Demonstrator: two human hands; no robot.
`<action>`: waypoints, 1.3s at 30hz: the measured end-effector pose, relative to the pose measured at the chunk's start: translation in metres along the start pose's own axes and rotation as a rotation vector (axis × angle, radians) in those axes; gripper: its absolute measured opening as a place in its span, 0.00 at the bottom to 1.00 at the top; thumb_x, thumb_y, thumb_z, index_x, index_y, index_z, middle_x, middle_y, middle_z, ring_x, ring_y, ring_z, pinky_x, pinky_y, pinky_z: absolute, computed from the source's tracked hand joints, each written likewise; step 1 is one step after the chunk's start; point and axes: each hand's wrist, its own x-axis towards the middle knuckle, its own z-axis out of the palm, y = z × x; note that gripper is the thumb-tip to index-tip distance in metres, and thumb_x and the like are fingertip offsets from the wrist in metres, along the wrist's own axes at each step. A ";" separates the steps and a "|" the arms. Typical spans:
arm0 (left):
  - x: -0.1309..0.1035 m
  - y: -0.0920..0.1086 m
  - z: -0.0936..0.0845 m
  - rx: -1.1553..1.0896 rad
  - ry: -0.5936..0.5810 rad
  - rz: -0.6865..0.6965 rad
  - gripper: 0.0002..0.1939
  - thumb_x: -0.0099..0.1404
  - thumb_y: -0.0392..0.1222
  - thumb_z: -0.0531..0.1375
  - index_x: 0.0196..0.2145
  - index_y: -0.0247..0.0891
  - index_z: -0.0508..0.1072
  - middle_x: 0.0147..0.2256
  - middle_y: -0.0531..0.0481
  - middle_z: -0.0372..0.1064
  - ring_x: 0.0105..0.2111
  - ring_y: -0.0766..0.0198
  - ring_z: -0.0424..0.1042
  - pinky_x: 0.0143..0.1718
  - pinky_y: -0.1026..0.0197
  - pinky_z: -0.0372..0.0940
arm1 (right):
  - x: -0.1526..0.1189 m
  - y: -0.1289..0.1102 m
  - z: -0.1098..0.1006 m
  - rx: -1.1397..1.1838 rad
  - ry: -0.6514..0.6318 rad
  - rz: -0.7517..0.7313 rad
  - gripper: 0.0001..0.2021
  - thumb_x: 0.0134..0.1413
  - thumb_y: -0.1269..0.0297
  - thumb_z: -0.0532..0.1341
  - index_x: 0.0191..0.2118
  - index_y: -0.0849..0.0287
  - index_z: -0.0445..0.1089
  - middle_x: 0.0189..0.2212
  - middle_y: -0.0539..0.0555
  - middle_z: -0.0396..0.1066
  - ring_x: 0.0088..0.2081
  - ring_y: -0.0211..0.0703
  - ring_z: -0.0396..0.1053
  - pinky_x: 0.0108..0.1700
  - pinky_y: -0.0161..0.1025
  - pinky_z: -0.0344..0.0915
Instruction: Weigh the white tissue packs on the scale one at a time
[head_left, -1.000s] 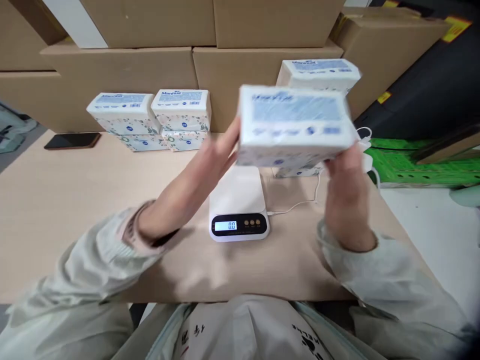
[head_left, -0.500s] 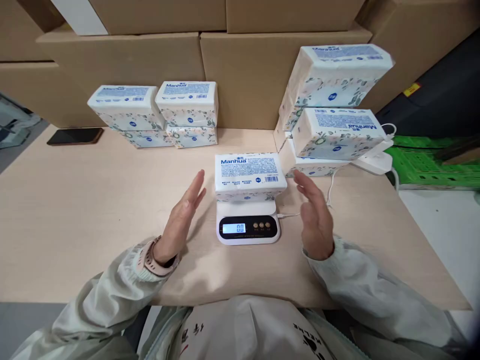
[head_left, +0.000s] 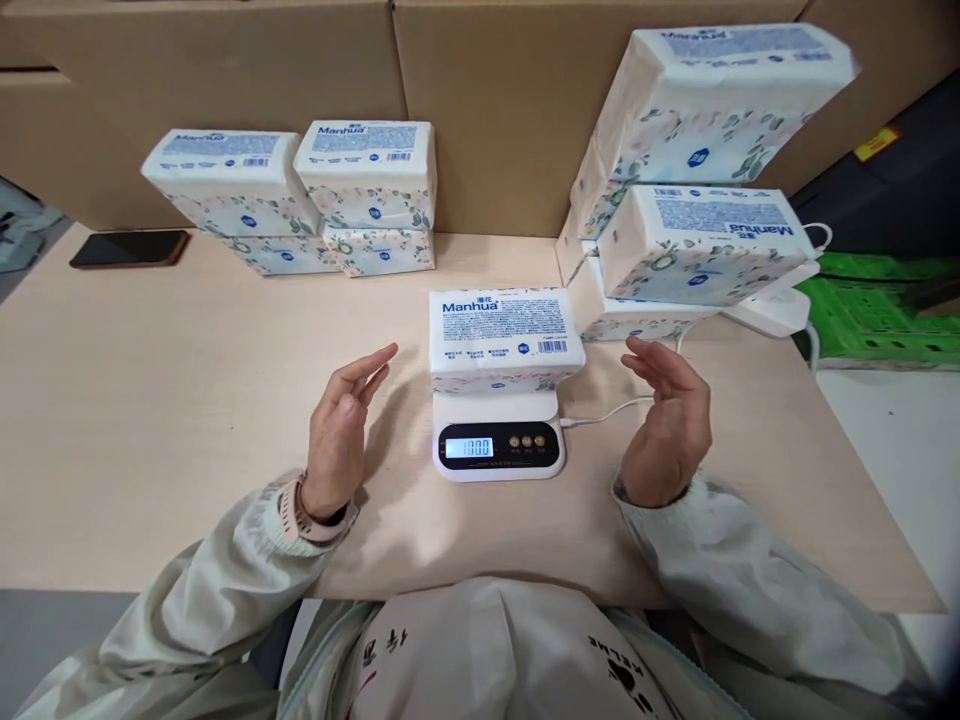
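Observation:
A white tissue pack (head_left: pixel 504 335) with blue print rests on the white digital kitchen scale (head_left: pixel 499 450), whose lit display shows digits partly in mid-change. My left hand (head_left: pixel 341 430) is held to the left of the pack, fingers extended, touching nothing. On the other side my right hand (head_left: pixel 667 425) hovers apart from the pack, its fingers loosely stretched and holding nothing. Behind it stands a taller group of tissue packs (head_left: pixel 701 245), stacked at the right.
Two short stacks of tissue packs (head_left: pixel 367 180) stand at the back left, near a dark phone (head_left: pixel 129 249). Cardboard boxes (head_left: pixel 495 130) wall off the back. A white cable (head_left: pixel 611 412) runs right from the scale. A green crate (head_left: pixel 885 315) sits beyond the right edge.
Both hands have drawn further away from the tissue pack, outward to each side. The scale's display has gone from 0.0 to a higher reading. The camera view has shifted slightly.

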 end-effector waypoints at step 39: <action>-0.001 -0.005 -0.007 -0.037 -0.033 0.087 0.18 0.79 0.50 0.57 0.43 0.40 0.86 0.47 0.43 0.83 0.54 0.53 0.80 0.58 0.54 0.72 | 0.002 0.010 0.005 0.099 0.079 0.004 0.19 0.74 0.49 0.53 0.58 0.40 0.77 0.46 0.56 0.76 0.30 0.45 0.67 0.40 0.51 0.66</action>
